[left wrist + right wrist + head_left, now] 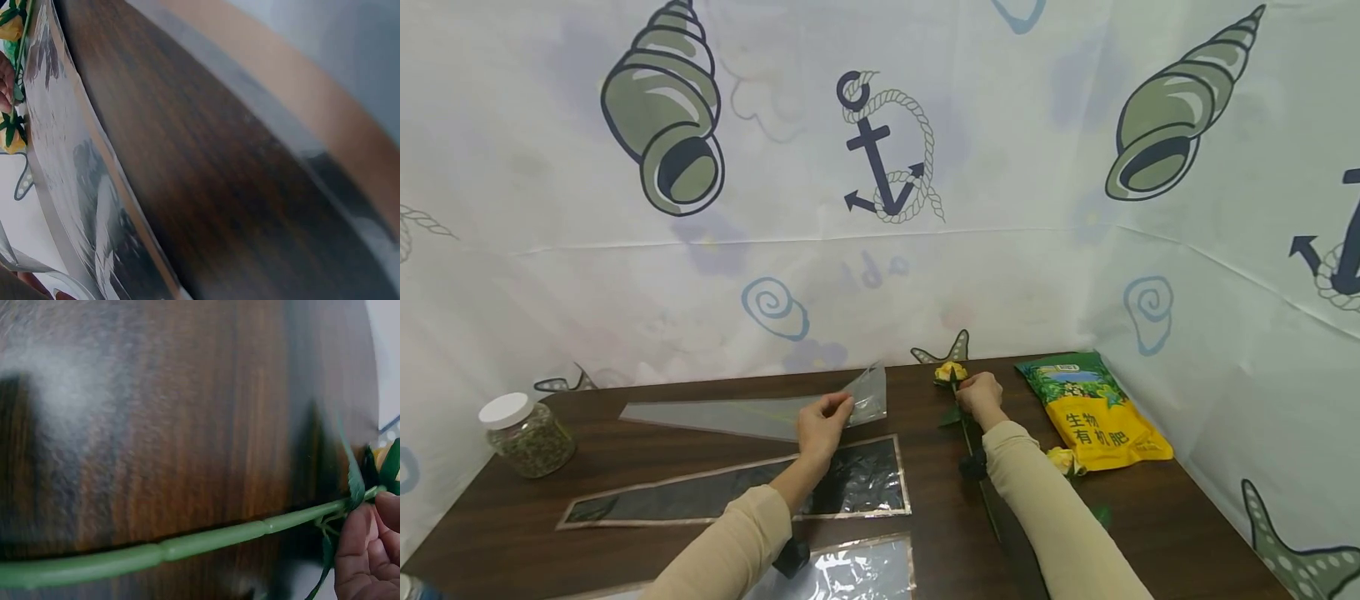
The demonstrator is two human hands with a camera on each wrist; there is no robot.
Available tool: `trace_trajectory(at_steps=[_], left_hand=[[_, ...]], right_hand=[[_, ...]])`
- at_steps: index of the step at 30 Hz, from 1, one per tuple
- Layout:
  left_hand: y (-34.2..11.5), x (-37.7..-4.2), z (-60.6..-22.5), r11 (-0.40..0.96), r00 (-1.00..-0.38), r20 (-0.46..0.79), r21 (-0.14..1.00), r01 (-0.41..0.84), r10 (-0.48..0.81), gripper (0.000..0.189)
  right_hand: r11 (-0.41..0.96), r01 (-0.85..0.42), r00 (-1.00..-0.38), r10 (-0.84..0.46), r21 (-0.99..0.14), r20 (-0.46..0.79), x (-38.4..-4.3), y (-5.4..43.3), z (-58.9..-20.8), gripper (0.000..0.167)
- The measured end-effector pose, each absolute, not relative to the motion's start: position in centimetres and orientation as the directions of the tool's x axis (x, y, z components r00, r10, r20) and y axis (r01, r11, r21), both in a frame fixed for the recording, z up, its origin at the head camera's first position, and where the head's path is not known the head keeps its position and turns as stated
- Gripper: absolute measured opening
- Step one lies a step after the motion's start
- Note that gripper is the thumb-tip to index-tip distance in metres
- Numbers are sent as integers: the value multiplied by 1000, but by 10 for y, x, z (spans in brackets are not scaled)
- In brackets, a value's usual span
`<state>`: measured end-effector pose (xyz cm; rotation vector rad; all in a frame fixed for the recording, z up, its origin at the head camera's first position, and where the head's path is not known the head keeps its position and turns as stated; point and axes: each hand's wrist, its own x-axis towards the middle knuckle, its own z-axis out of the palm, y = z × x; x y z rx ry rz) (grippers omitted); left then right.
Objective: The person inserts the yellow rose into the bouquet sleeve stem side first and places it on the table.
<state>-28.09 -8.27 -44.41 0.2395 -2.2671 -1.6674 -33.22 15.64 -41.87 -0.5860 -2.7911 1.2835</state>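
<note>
In the head view my left hand (822, 429) pinches the wide end of a long, clear tapered plastic sleeve (715, 414), lifting that corner off the table. Only a bit of its fingers (34, 282) shows at the lower left of the left wrist view. My right hand (981, 398) holds a yellow rose (951, 372) just below the bloom. Thumb and fingers pinch the green stem (212, 540) beside a leaf in the right wrist view, and the stem runs back along the table.
Two more tapered sleeves, one dark-looking (857, 479) and one nearer (865, 571), lie in front. A second yellow rose (1063, 460) is partly behind my right forearm. A green-and-yellow bag (1101, 417) lies right; a white-lidded jar (527, 437) stands left. Patterned cloth (1000, 283) hangs behind.
</note>
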Motion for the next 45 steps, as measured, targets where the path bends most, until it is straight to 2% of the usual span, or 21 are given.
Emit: trace_trajectory(at_steps=[16,19,23,26,28,34,36,41,45], left_hand=[[-81,-280,-445,315,-935,168,947,65,-312,16],[-81,-280,-445,314,-936,164,947,61,-313,17],[-81,-280,-445,311,-936,163,948,62,-311,17],[-82,-279,-445,315,-934,168,947,64,-315,17],[-82,-279,-445,322,-932,171,944,63,-319,16],[-84,-279,-447,330,-934,166,942,55,-317,17],[-84,-280,-448,330,-934,162,943,52,-317,17],[-84,-280,-449,335,-934,165,941,52,-318,17],[-84,-280,-449,341,-932,174,938,58,-318,17]], right_hand=[[634,259,-962,238,-728,-134,-330,144,-420,13],[526,243,-966,210,-815,-152,-333,142,-419,16],[239,245,-962,183,-940,-205,-340,142,-412,20],[38,211,-966,163,-977,-203,-354,149,-416,21],[-38,192,-965,176,-981,-196,-357,153,-413,23],[-109,169,-926,324,-980,-195,-342,161,-386,34],[-145,154,-917,348,-977,-196,-339,166,-379,33],[-252,104,-898,392,-962,-200,-337,177,-367,10],[-309,49,-875,445,-950,-189,-336,184,-360,10]])
